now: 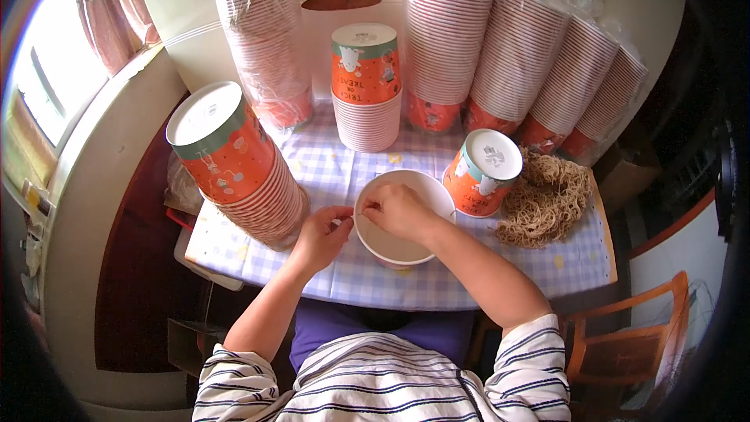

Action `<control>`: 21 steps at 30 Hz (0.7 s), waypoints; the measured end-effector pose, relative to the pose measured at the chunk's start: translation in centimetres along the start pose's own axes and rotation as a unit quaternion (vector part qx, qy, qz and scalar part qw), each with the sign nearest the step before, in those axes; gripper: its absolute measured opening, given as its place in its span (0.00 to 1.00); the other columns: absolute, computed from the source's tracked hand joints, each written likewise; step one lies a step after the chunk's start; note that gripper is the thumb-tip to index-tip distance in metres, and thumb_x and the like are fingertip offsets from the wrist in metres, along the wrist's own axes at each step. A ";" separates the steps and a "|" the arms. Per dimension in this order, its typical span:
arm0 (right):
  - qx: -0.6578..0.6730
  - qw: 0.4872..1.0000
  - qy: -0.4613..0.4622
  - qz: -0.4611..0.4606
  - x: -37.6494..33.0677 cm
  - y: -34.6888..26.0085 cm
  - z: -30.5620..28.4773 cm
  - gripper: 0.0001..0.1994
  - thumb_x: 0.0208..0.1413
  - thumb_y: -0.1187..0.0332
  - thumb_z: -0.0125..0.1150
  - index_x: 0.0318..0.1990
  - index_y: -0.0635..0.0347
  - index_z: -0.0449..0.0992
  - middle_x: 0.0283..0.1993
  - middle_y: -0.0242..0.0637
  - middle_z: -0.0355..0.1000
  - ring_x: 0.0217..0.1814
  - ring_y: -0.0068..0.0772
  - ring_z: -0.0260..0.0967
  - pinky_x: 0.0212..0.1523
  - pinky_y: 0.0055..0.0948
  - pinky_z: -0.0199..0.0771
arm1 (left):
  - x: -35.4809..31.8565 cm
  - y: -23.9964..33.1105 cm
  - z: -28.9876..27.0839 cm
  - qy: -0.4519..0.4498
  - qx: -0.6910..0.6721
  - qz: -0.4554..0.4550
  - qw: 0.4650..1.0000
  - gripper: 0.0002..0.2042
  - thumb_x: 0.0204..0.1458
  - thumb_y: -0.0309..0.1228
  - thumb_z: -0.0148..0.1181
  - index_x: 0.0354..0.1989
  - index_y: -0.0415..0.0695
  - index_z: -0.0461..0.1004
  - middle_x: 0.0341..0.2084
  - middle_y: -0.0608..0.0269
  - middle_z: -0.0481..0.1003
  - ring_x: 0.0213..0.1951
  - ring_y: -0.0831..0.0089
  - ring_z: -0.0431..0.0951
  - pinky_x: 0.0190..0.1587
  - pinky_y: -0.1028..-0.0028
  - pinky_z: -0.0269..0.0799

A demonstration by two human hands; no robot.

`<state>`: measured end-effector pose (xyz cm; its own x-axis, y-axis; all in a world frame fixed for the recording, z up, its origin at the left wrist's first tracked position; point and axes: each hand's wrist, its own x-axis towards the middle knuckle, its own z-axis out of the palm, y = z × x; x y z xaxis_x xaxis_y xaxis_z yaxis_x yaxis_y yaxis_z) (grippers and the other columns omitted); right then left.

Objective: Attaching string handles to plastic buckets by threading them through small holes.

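An open paper bucket (426, 187), white inside, stands upright at the middle of the table's near side. My right hand (400, 211) reaches over its rim into the left part of the opening, thumb and fingertips pinched together close to the inner wall. Just outside that same wall, my left hand (322, 236) is pinched too, its fingertips at the rim. Whatever lies between either set of fingertips is too small to make out. Right of the bucket, an upside-down orange paper bucket (473, 187) with a white base stands beside a tangled heap of brown twine (547, 202).
Stacks of upside-down orange buckets stand at the left (242, 164) and back middle (366, 78). Tall plastic-wrapped bucket stacks line the back, one at left (266, 39), several at right (449, 39). A checked cloth (351, 285) covers the table. A wooden chair (625, 336) is at the lower right.
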<state>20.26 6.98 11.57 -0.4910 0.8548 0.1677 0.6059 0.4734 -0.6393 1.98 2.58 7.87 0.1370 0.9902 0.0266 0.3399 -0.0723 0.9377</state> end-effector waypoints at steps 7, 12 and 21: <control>0.045 0.999 0.000 -0.006 0.0 0.3 0.2 0.06 0.46 0.68 0.56 0.30 0.56 0.79 0.31 0.46 0.74 0.34 0.47 0.73 0.38 0.40 0.72 | 0.1 0.5 -0.2 -0.004 0.006 -0.011 1.000 0.12 0.54 0.28 0.55 0.45 0.37 0.72 0.32 0.65 0.75 0.25 0.83 0.70 0.28 0.82 0.68; 0.039 0.999 0.010 -0.002 0.1 -0.2 0.2 0.06 0.46 0.68 0.57 0.29 0.56 0.79 0.30 0.45 0.74 0.34 0.47 0.73 0.37 0.40 0.72 | 0.1 0.2 -0.3 0.002 0.009 -0.006 1.000 0.12 0.52 0.28 0.56 0.44 0.37 0.73 0.32 0.63 0.74 0.25 0.80 0.71 0.27 0.80 0.68; 0.039 0.999 0.014 0.014 0.3 0.3 0.9 0.07 0.46 0.67 0.56 0.29 0.56 0.79 0.29 0.46 0.74 0.34 0.49 0.73 0.38 0.42 0.72 | 0.3 0.7 -0.2 0.010 0.088 0.067 0.994 0.10 0.51 0.26 0.56 0.41 0.37 0.74 0.30 0.60 0.75 0.27 0.78 0.73 0.29 0.78 0.69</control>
<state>19.68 7.20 10.78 -0.4566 0.8733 0.1701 0.5670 0.4329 -0.7008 2.09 2.89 8.58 0.1742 0.9724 0.1551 0.4772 -0.2212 0.8505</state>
